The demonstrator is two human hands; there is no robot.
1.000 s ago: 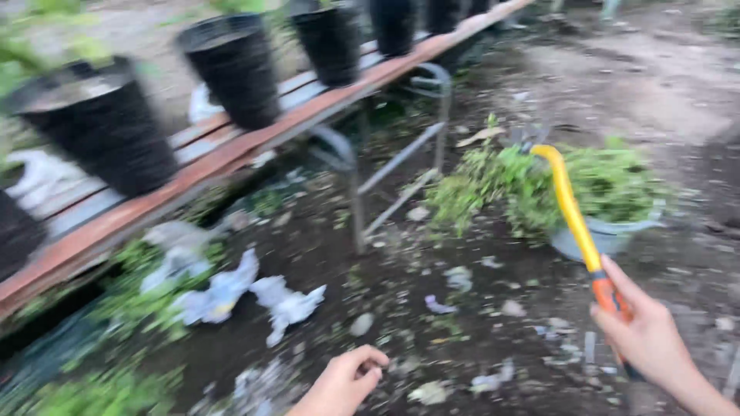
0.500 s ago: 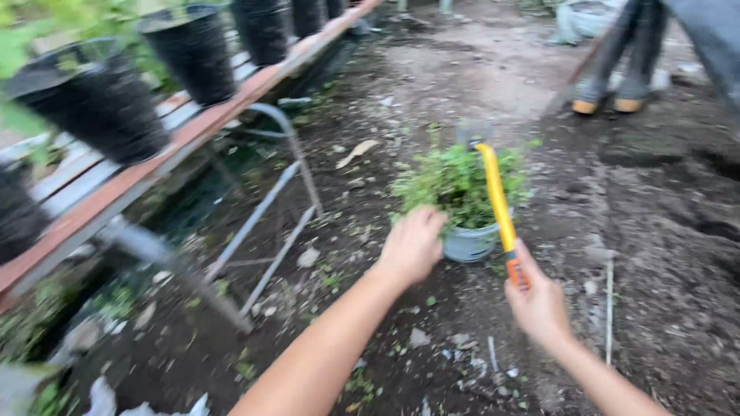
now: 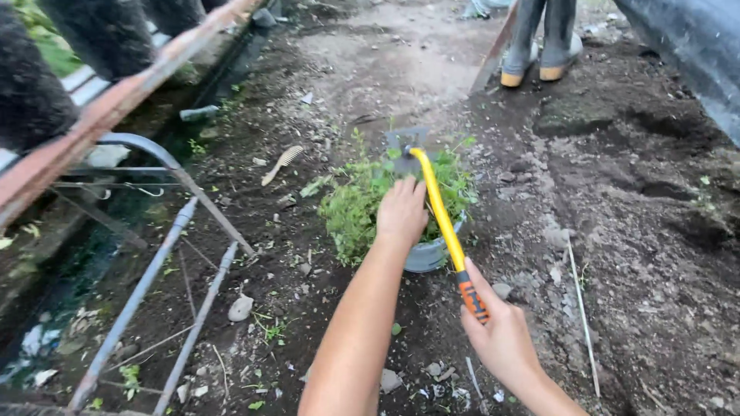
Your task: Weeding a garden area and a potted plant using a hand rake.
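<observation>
Fingers of my left hand (image 3: 401,209) lie together, palm down on the weeds (image 3: 351,208) in the grey bucket (image 3: 428,254), arm stretched fwd. Right hand (image 3: 501,335) is clamped on the orange grip of a yellow-handled hoe (image 3: 436,202) (blade at the bucket's far edge), w/ someone's boots (image 3: 539,46) standing beyond on the dirt.

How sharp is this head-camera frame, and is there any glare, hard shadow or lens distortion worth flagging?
Head view: centre is sharp, with the left hand on the green weeds and the right hand gripping the yellow-handled hoe both crisp. Light is soft and even, no glare or hard shadows. The black pots at top left are smeared, and the metal bench frame bows from wide-angle distortion.
</observation>
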